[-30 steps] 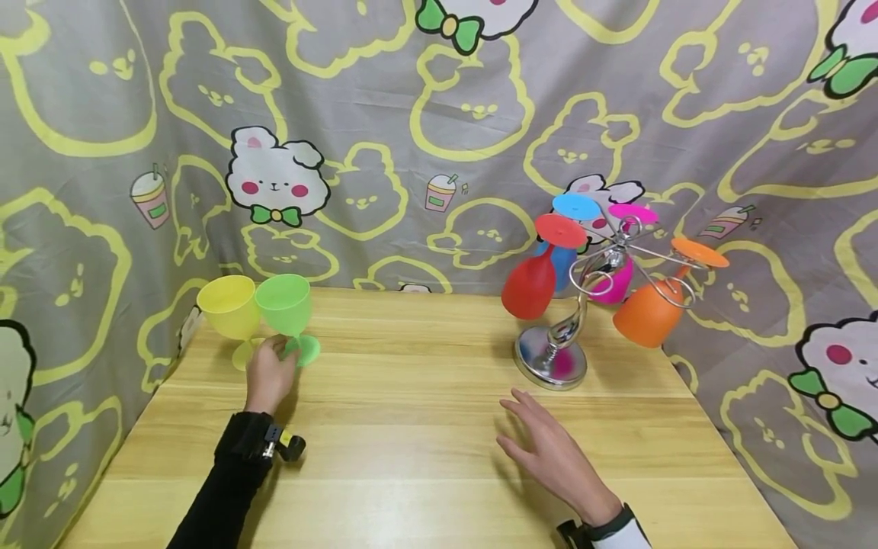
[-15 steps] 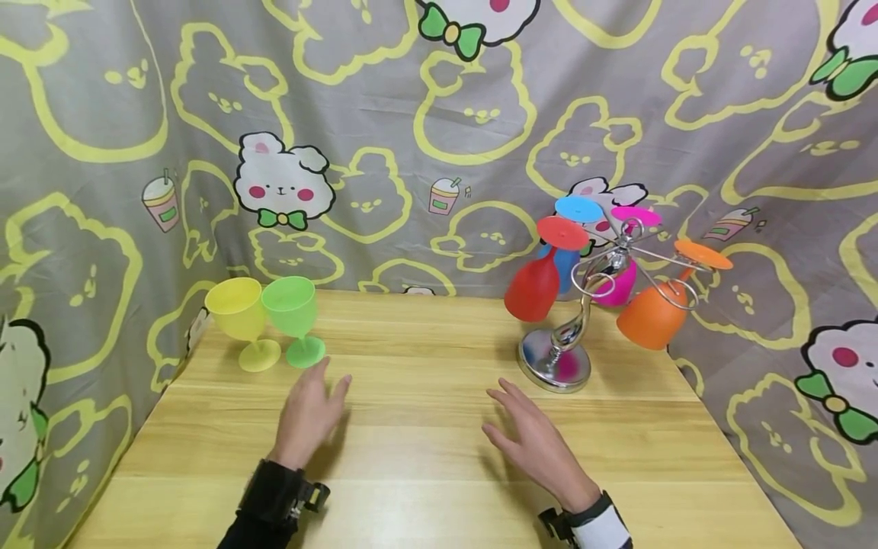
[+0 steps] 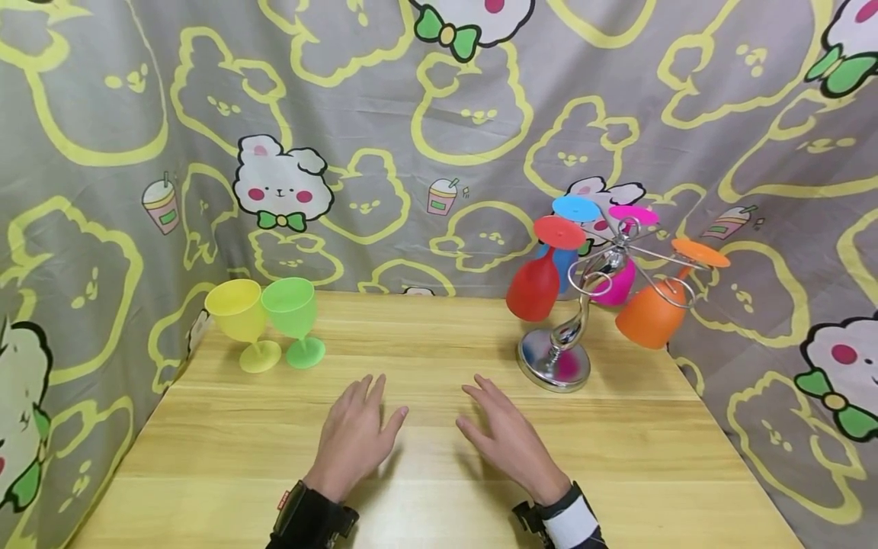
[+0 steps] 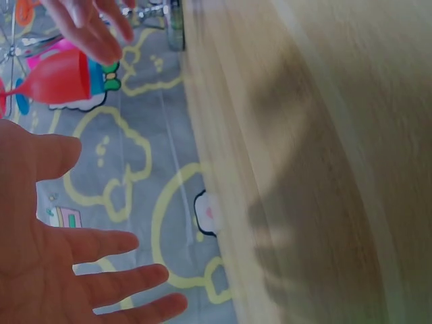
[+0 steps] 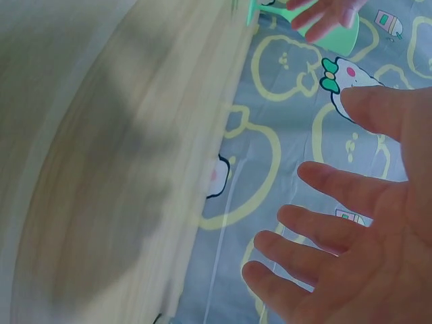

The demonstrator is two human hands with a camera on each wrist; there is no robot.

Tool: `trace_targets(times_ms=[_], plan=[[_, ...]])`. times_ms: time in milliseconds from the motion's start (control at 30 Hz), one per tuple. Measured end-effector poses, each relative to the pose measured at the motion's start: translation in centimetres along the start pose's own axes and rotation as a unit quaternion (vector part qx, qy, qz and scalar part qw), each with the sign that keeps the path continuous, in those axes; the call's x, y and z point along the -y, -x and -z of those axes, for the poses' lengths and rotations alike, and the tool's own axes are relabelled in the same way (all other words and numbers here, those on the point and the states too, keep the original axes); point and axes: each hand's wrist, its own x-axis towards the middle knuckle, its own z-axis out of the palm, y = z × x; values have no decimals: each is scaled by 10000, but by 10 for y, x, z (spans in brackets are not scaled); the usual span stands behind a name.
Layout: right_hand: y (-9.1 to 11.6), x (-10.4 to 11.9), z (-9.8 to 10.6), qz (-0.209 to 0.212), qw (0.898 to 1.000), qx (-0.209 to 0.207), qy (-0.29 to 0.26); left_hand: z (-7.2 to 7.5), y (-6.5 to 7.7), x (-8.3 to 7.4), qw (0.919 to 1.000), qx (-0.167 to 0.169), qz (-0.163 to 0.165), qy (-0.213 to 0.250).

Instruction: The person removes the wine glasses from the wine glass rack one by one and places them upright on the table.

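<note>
Both hands hover over the middle of the wooden table, palms toward each other and fingers extended. The left hand [image 3: 357, 438] holds nothing; its spread fingers show in the left wrist view. The right hand [image 3: 511, 438] is also bare, its fingers parted. Beyond the left hand, a green goblet [image 3: 291, 309] stands upright beside a yellow goblet [image 3: 236, 313]. Past the right hand is a chrome glass rack [image 3: 554, 358]. From it hang upside down a red goblet [image 3: 535, 286], an orange goblet [image 3: 652, 313], a blue goblet [image 3: 576, 207] and a magenta goblet [image 3: 617, 284], the last two partly hidden.
The light wooden table [image 3: 425, 503] meets a grey curtain [image 3: 384, 99] with yellow outlines and rabbits along its back and sides. A black camera strap [image 3: 309, 518] is on the left wrist, another camera [image 3: 528, 518] on the right.
The left hand has let go of the green goblet's stem and drawn back toward the middle, near the right hand. The right hand has shifted slightly left. Both upright goblets stay put.
</note>
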Motion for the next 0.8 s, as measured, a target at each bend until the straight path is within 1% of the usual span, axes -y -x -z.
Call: trace_targets(times_ms=[100, 233, 400, 500, 633, 800], plan=[[-1, 3, -1, 11, 10000, 30, 60, -1, 1, -3, 9999, 74, -73, -65], [-2, 5, 3, 87, 9997, 64, 203, -4, 2, -4, 9998, 145, -98, 58], [-4, 9, 19, 302, 9986, 105, 415, -8, 4, -3, 9996, 172, -119, 204], [-6, 12, 36, 537, 9968, -6, 599, -8, 6, -2, 9995, 187, -107, 219], [-13, 19, 67, 906, 9919, -343, 818, -7, 8, -3, 9989, 228, -174, 367], [-25, 33, 112, 1262, 9853, -894, 731, -7, 10, -1, 9984, 195, -429, 327]])
